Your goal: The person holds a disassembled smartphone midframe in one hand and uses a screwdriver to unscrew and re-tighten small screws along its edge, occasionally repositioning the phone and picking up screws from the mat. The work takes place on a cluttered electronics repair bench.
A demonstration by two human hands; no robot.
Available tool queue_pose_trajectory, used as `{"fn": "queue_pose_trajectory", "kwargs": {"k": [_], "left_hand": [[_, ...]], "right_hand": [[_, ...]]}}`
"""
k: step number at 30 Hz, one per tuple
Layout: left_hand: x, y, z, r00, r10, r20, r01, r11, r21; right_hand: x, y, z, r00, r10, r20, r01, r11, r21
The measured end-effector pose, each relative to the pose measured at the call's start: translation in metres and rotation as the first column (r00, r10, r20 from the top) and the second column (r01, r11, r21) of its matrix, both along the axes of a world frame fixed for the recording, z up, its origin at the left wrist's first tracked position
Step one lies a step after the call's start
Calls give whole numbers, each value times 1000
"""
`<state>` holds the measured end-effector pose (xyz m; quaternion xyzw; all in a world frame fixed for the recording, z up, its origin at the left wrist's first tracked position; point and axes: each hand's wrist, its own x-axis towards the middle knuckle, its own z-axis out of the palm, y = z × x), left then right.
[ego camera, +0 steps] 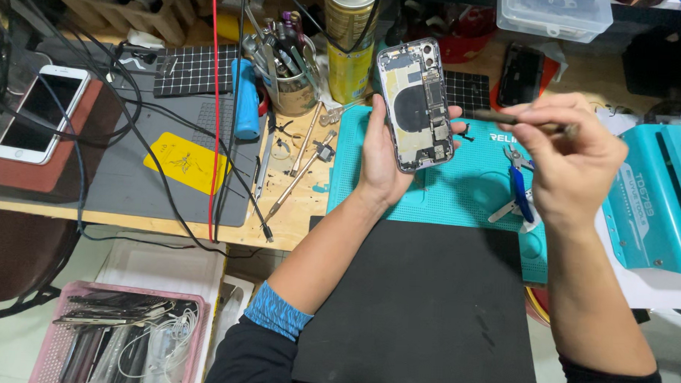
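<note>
My left hand [383, 157] holds an opened smartphone body [417, 103] upright, its insides with circuit board and dark round coil facing me, above a teal work mat [438, 195]. My right hand [564, 158] pinches a thin dark tool [520, 121], a screwdriver or spudger, held level with its tip pointing left, a short way right of the phone. Blue-handled pliers [520, 192] lie on the teal mat under my right hand.
A black mat [419, 307] lies in front. A grey mat [130, 176] with a yellow pad and cables, a white phone [40, 113] on a brown block, a tool cup [290, 84], a spray can [349, 41], a teal device [653, 202] at right, and a pink basket [117, 335] below.
</note>
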<state>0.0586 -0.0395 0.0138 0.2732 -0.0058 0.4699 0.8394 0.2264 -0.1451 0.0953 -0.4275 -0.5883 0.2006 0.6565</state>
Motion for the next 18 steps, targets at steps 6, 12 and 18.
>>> {"fn": "queue_pose_trajectory", "kwargs": {"k": [6, 12, 18], "left_hand": [[-1, -2, -1, 999, -34, 38, 34, 999, 8], [-2, -5, 2, 998, -52, 27, 52, 999, 1], [-3, -6, 4, 998, -50, 37, 49, 999, 19]], "right_hand": [[-25, -6, -8, 850, -228, 475, 144, 968, 207], [-25, -1, -21, 752, -347, 561, 141, 915, 377], [-21, -4, -27, 700, -395, 595, 149, 896, 419]]}}
